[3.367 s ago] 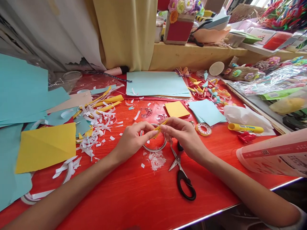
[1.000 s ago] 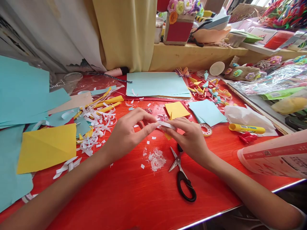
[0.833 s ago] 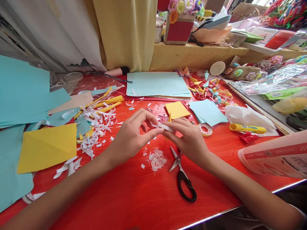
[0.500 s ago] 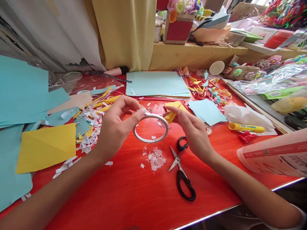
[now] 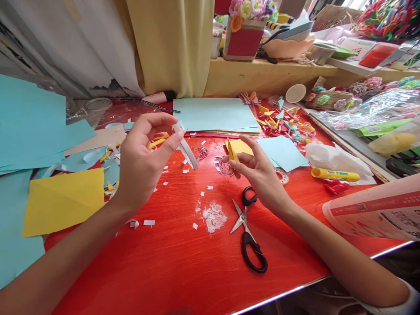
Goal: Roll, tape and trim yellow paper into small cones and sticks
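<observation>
My left hand point(image 5: 144, 157) pinches the upper end of a white tape roll point(image 5: 187, 152), which hangs nearly edge-on above the red table. In my right hand point(image 5: 262, 175) a small folded yellow paper piece point(image 5: 232, 153) stands upright between the fingertips. The roll and the folded piece are apart. Black-handled scissors point(image 5: 245, 218) lie partly spread just below my right hand. A heap of whitish scraps point(image 5: 214, 216) sits left of the blades. Behind my right hand are a yellow paper square point(image 5: 241, 146) and a smaller tape roll point(image 5: 281, 176).
Light blue sheets point(image 5: 213, 114) lie at the back, with folded paper pieces point(image 5: 285, 122) to their right. A yellow glue stick point(image 5: 335, 175) and a large pink cup point(image 5: 374, 210) are at the right. Yellow paper point(image 5: 65, 201) and blue sheets point(image 5: 29, 131) cover the left.
My left hand has moved left and up, turning the tape roll from face-on to edge-on, away from my right hand. The folded yellow piece now stands upright in my right fingers.
</observation>
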`<control>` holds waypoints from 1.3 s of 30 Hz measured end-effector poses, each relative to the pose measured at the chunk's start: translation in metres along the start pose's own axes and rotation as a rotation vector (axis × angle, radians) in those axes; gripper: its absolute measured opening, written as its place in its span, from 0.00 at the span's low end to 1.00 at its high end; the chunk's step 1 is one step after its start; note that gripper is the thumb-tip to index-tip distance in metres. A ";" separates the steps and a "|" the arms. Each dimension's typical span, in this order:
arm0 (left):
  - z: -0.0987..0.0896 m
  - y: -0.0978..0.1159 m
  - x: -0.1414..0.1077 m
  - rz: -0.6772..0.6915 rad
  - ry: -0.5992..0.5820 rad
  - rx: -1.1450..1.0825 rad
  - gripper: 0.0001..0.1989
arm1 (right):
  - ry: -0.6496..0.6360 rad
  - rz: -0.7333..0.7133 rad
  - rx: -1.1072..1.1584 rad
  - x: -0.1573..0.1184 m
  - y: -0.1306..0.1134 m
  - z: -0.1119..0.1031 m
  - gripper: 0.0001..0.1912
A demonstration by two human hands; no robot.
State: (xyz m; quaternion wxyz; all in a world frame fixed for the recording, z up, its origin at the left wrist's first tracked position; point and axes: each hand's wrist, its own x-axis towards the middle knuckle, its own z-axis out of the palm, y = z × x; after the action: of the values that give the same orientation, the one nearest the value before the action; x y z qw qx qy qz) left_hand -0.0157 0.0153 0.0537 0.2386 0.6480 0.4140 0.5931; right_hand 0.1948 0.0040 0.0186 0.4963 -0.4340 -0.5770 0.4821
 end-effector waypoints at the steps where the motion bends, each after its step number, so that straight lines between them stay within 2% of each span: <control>1: 0.000 0.000 0.000 0.012 -0.004 -0.014 0.09 | -0.004 0.019 0.008 0.000 0.001 0.000 0.22; 3: 0.001 0.001 -0.001 0.046 -0.017 -0.001 0.10 | -0.009 0.056 0.006 0.001 0.001 0.000 0.15; 5: 0.001 0.002 -0.002 0.051 -0.047 0.055 0.10 | -0.004 0.081 -0.022 0.002 -0.001 -0.001 0.12; 12: 0.001 0.004 -0.008 0.090 -0.233 0.139 0.20 | 0.003 0.050 -0.088 0.000 -0.005 -0.002 0.14; 15: 0.000 0.006 -0.006 -0.055 -0.379 0.137 0.21 | -0.008 0.004 -0.057 0.000 -0.004 -0.002 0.11; 18: -0.002 0.009 -0.003 -0.229 -0.525 0.103 0.17 | -0.022 -0.007 -0.075 0.000 -0.005 -0.002 0.07; 20: -0.002 0.012 -0.001 -0.303 -0.570 0.081 0.13 | -0.024 -0.010 -0.099 0.000 -0.007 -0.001 0.08; 24: -0.001 0.014 0.000 -0.333 -0.566 0.026 0.05 | -0.021 -0.042 -0.133 0.000 -0.012 -0.001 0.11; 26: -0.002 0.014 -0.001 -0.317 -0.562 -0.002 0.04 | -0.013 -0.057 -0.137 -0.001 -0.014 -0.001 0.10; 32: -0.001 0.016 -0.002 -0.331 -0.617 0.031 0.17 | -0.011 -0.063 -0.145 -0.001 -0.012 -0.003 0.10; 37: 0.002 0.017 -0.003 -0.376 -0.580 0.024 0.04 | -0.022 -0.028 -0.097 -0.003 -0.011 0.000 0.11; 39: 0.003 0.017 -0.004 -0.379 -0.566 -0.011 0.03 | -0.029 -0.017 -0.097 -0.004 -0.012 0.001 0.09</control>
State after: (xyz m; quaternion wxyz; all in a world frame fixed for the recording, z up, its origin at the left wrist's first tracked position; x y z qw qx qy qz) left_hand -0.0080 0.0036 0.0641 0.4538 0.6969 0.4413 0.3371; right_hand 0.1937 -0.0020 0.0300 0.4702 -0.4457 -0.6103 0.4558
